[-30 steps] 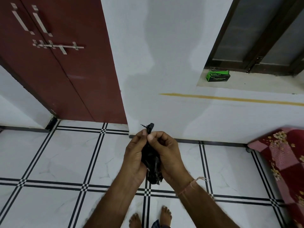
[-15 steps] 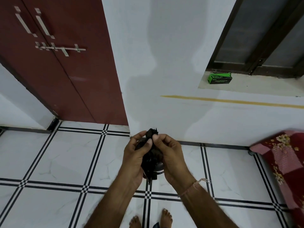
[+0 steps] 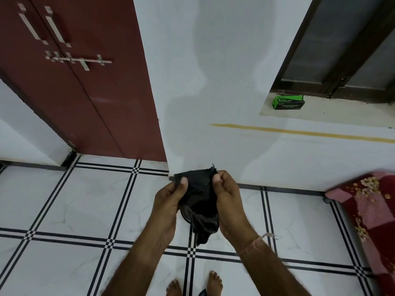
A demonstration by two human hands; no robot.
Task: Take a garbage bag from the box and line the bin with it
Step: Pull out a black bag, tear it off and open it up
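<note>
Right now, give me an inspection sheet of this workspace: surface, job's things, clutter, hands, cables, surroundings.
Surface: tiled floor, white with black double lines; bare feet at the bottom edge.
Job's things: black garbage bag, crumpled, top edge spread between both hands; green garbage bag box on the window ledge; bin not in view.
Clutter: red floral bedding at the right edge.
Hands: left hand and right hand each pinch the bag's top edge.
Cables: nothing seen.
Surroundings: maroon double door with a bolt latch, white wall, dark-framed window.
</note>
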